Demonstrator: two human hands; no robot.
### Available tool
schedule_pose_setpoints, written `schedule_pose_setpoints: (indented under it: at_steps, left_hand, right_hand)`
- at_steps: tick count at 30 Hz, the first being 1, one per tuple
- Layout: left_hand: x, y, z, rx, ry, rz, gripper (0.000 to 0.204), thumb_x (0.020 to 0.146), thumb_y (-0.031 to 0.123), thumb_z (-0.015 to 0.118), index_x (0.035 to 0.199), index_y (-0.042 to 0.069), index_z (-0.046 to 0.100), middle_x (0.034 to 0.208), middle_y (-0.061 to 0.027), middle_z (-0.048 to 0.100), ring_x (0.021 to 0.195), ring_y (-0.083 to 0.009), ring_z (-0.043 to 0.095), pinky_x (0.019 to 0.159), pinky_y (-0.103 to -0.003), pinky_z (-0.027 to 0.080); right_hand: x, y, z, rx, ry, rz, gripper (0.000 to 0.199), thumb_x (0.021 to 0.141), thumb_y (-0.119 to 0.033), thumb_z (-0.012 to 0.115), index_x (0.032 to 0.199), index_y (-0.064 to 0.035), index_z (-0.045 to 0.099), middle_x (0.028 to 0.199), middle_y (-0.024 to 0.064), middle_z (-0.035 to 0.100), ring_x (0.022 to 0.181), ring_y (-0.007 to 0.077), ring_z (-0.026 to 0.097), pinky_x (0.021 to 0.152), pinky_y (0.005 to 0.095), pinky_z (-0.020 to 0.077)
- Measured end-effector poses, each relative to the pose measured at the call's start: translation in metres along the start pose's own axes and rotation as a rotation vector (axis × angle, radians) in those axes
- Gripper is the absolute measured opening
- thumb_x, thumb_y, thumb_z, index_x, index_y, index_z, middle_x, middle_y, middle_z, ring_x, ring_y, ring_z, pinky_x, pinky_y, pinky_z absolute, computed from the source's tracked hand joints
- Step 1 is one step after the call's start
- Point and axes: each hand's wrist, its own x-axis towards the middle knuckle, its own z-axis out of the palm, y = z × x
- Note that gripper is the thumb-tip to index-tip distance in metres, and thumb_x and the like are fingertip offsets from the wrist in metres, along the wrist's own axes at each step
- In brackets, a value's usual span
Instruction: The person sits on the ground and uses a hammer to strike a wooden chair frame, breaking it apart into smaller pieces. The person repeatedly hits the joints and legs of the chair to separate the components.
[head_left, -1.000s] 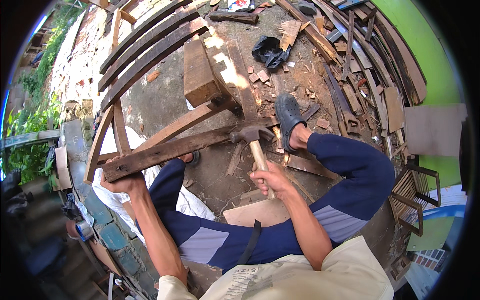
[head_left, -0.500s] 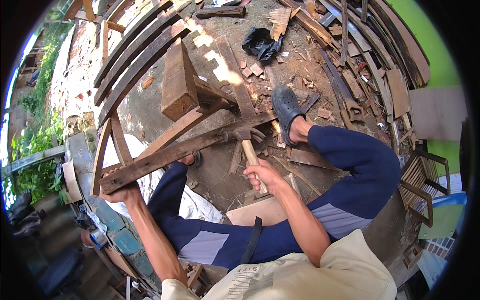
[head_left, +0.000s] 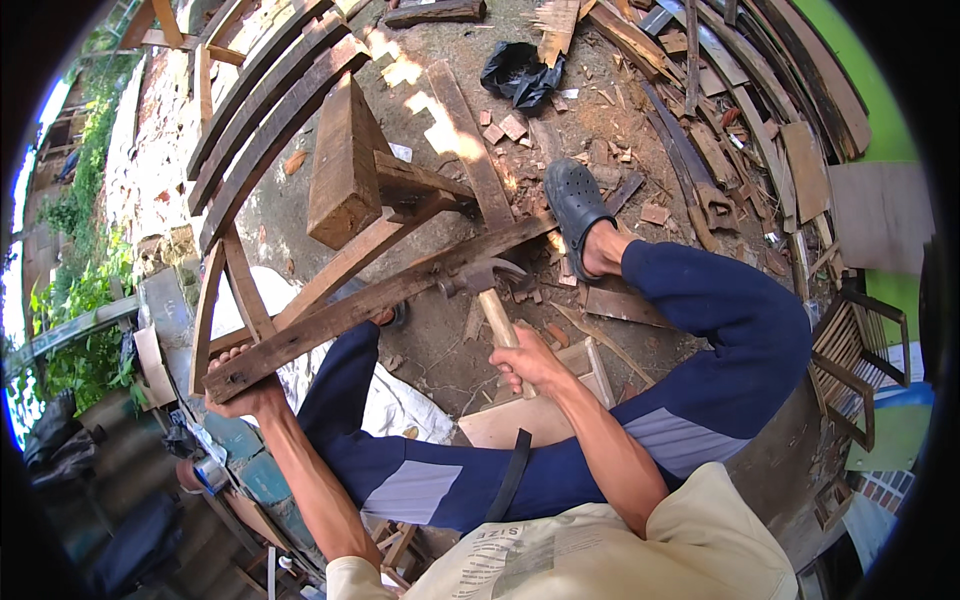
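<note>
My left hand (head_left: 250,393) is closed around the near left end of a dark, weathered wooden plank (head_left: 330,330). That plank slants up to the right, its far end lying beside my shod foot. In my right hand (head_left: 528,362) is the pale wooden handle of a claw hammer (head_left: 497,318). The hammer's metal head overlaps the plank's lower edge, claw to the right; whether it touches the wood I cannot tell. Behind the plank stands a thick squared timber block (head_left: 344,205), joined to cross pieces. A wooden brace (head_left: 345,268) runs under it toward my left hand.
Curved dark slats (head_left: 280,125) of a wooden frame rise at the far left. A handsaw (head_left: 714,205) lies among long boards at right. Around a black plastic bag (head_left: 522,75) are wood scraps. A white sack (head_left: 400,405) and pale board (head_left: 515,422) lie near my legs.
The hammer head has dropped slightly toward me and left. The timber block appears a little further left and more tilted. Both hands keep their grips, and the whole view has shifted slightly.
</note>
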Motion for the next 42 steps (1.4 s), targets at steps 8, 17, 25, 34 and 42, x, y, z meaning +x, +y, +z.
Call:
schedule_pose_setpoints:
  at_steps: [8, 17, 25, 34, 42]
  left_hand:
    - [0.001, -0.005, 0.005, 0.0, -0.002, 0.017, 0.039, 0.079, 0.046, 0.047, 0.083, 0.011, 0.063, 0.081, -0.0057, 0.065, 0.076, -0.0246, 0.064, 0.077, -0.041, 0.052]
    - [0.009, -0.002, 0.016, -0.014, -0.132, 0.036, 0.04, 0.078, 0.045, 0.046, 0.082, 0.009, 0.064, 0.078, -0.0069, 0.063, 0.078, -0.0225, 0.064, 0.076, -0.038, 0.053]
    - [-0.012, -0.012, 0.057, 0.03, 0.012, 0.159, 0.045, 0.085, 0.045, 0.038, 0.084, 0.007, 0.061, 0.077, -0.0075, 0.062, 0.073, -0.024, 0.063, 0.073, -0.039, 0.052]
    - [-0.048, -0.015, 0.13, 0.052, 0.042, 0.159, 0.049, 0.095, 0.046, 0.028, 0.102, 0.006, 0.056, 0.089, -0.0131, 0.064, 0.079, -0.0272, 0.065, 0.076, -0.042, 0.053]
    - [-0.08, -0.013, 0.148, 0.228, 0.013, 0.26, 0.045, 0.1, 0.04, 0.025, 0.106, 0.004, 0.052, 0.093, -0.0114, 0.058, 0.085, -0.0184, 0.059, 0.081, -0.034, 0.049]
  right_hand:
    - [0.042, -0.039, -0.035, 0.568, 0.497, -0.436, 0.021, 0.084, -0.004, 0.059, 0.094, -0.009, 0.042, 0.063, -0.0011, 0.045, 0.043, 0.0084, 0.042, 0.036, 0.0275, 0.0381]
    - [-0.008, -0.012, 0.0, -0.101, 0.168, -0.112, 0.02, 0.082, -0.001, 0.061, 0.093, -0.0058, 0.045, 0.063, 0.0003, 0.046, 0.042, 0.0096, 0.044, 0.035, 0.0279, 0.0382]
    - [0.019, -0.037, -0.028, 0.224, 0.485, -0.398, 0.019, 0.084, -0.004, 0.058, 0.096, -0.0045, 0.044, 0.063, 0.0004, 0.046, 0.043, 0.0093, 0.044, 0.037, 0.0284, 0.0397]
    - [-0.044, -0.026, 0.008, -0.413, 0.439, -0.366, 0.022, 0.093, -0.022, 0.065, 0.096, -0.0031, 0.054, 0.062, 0.0049, 0.052, 0.042, 0.014, 0.049, 0.04, 0.0323, 0.0418]
    - [-0.132, -0.068, 0.061, -0.829, 0.761, -1.152, 0.029, 0.095, -0.017, 0.06, 0.113, 0.0056, 0.054, 0.074, 0.0204, 0.065, 0.063, 0.0332, 0.067, 0.058, 0.0392, 0.0501]
